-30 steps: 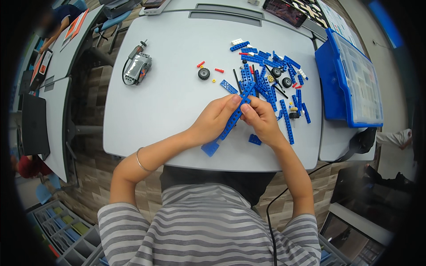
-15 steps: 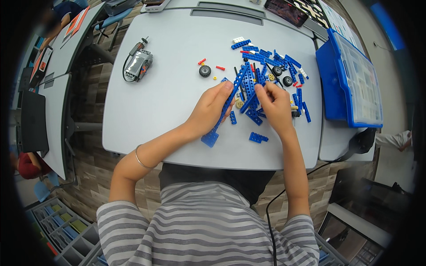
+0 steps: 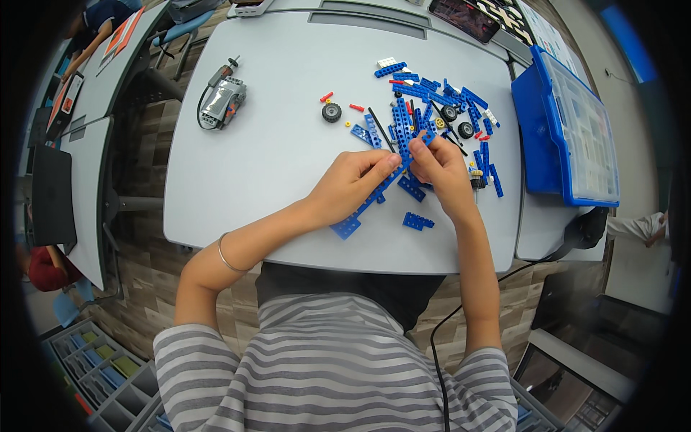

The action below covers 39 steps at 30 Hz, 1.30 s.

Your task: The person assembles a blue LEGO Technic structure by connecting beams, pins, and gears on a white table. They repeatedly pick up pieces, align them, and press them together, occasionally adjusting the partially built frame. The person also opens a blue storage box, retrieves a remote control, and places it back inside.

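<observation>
My left hand (image 3: 356,183) is closed around the middle of a long blue toy building beam (image 3: 385,189) with a row of holes. A flat blue piece (image 3: 346,228) sits at the beam's near end. At its far, upper-right end, the fingers of my right hand (image 3: 441,169) pinch the blue pieces. Whether a separate beam lies in the right hand is hidden by the fingers. Just beyond both hands lies a pile of blue beams (image 3: 401,122) with black rods. A short blue block (image 3: 417,221) rests on the table nearer to me.
Two black wheels (image 3: 331,112) (image 3: 466,130) and small red pegs (image 3: 357,107) lie around the pile. A grey motor unit (image 3: 224,104) stands at the far left of the table (image 3: 245,187). To the right is a blue storage box (image 3: 536,137) with a clear lid.
The long beam has tilted to the right, its far end now at my right hand. My left hand has moved slightly right and nearer, and both hands are closer together.
</observation>
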Tool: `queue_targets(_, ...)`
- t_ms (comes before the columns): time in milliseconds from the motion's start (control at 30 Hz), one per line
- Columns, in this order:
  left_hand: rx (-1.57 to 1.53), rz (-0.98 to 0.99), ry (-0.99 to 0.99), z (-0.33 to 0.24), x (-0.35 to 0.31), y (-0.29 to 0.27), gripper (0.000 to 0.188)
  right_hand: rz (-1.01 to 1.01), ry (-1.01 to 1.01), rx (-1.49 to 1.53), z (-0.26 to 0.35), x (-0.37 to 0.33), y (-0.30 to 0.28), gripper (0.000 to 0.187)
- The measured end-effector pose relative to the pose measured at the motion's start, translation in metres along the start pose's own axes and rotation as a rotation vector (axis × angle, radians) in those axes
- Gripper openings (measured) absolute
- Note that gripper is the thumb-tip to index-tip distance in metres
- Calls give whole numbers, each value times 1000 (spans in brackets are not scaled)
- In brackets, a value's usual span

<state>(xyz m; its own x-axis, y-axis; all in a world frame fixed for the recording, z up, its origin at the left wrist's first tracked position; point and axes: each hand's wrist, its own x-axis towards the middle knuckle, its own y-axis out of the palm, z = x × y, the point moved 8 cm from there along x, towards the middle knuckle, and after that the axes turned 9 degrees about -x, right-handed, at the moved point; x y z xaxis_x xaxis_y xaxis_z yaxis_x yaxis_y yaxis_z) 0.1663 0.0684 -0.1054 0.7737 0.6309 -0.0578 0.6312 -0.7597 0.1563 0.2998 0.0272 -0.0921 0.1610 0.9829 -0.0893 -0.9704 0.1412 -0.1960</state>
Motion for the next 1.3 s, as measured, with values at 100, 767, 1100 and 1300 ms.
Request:
queue_targets(100, -63, 26, -12, 3, -1, 2, 47, 147, 68, 49, -9, -1, 8, 34)
queue_targets(767, -286, -80, -47, -6, 5, -25, 49, -176, 165, -229, -16, 7, -36, 49)
queue_targets(1100, -196, -212, 19, 0, 7, -30, 34, -383, -105, -551, 17, -2, -32, 39)
queue_targets(1300, -231, -295, 162, -10, 6, -35, 31, 352, -76, -321, 1, -13, 41, 24)
